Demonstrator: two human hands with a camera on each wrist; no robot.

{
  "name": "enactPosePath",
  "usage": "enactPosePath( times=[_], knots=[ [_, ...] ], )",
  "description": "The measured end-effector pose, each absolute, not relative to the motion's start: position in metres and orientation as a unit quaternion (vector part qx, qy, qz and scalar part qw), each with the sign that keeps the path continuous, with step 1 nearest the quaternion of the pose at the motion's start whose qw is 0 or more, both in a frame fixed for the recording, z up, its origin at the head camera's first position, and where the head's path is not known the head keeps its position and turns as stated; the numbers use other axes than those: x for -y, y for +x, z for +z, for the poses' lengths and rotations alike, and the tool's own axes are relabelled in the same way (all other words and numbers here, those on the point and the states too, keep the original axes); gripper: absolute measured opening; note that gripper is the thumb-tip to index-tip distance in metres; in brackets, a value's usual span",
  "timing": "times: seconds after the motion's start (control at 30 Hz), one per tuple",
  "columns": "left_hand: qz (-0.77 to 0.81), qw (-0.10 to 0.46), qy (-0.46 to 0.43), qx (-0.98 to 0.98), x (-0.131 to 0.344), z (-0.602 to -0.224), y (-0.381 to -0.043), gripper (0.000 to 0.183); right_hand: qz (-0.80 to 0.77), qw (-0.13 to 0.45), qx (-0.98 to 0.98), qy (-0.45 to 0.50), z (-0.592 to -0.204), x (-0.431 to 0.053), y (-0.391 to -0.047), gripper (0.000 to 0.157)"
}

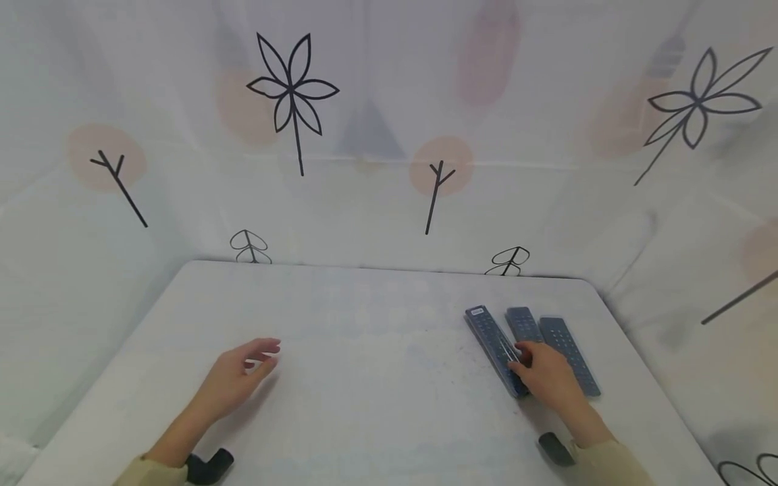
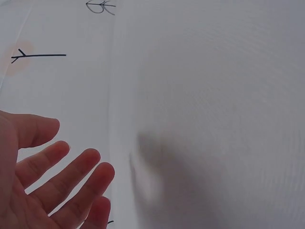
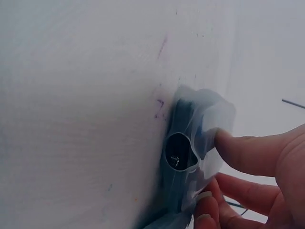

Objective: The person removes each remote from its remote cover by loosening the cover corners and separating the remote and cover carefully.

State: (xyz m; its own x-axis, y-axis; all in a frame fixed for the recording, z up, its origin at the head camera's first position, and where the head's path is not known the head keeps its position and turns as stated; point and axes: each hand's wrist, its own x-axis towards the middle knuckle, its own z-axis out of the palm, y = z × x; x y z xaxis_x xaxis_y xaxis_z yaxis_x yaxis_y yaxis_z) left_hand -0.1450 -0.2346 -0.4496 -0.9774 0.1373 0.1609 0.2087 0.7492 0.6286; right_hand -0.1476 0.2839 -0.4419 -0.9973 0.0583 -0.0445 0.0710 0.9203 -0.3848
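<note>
Three dark remote controls lie side by side on the right of the table. My right hand (image 1: 550, 378) pinches the near part of the leftmost remote control (image 1: 488, 334), which has a white label at its far end. In the right wrist view, the thumb (image 3: 248, 152) and curled fingers are at the clear plastic sleeve (image 3: 217, 114) around this remote. Partly behind the hand are the middle remote control (image 1: 523, 322) and the rightmost remote control (image 1: 568, 347). My left hand (image 1: 234, 378) hovers over the table's left side, fingers loosely bent, holding nothing.
The white table (image 1: 365, 391) has rounded far corners. Pale cloth walls (image 1: 377, 216) with printed plants and spots enclose its back and sides. Small marks (image 3: 159, 107) dot the tabletop near the sleeved remote. A black wrist camera (image 1: 209, 466) is strapped at the left wrist.
</note>
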Motion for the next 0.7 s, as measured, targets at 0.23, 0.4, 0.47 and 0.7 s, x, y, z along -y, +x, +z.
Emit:
enactPosePath(
  times=[0.23, 0.4, 0.47, 0.7],
  knots=[
    [-0.391, 0.004, -0.108, 0.914, 0.224, -0.452, -0.148, 0.034, -0.203, -0.005, -0.979, 0.023, -0.441, -0.279, -0.148, 0.043],
    [-0.421, -0.024, -0.121, 0.899, 0.218, -0.456, -0.152, 0.036, -0.220, -0.014, -0.975, 0.031, -0.444, -0.276, -0.146, 0.042],
    [-0.433, -0.032, -0.130, 0.892, 0.215, -0.457, -0.154, 0.037, -0.225, -0.013, -0.973, 0.036, -0.444, -0.275, -0.145, 0.042],
    [-0.465, -0.061, -0.153, 0.870, 0.206, -0.460, -0.160, 0.042, -0.248, -0.036, -0.968, 0.027, -0.444, -0.272, -0.139, 0.042]
  ],
)
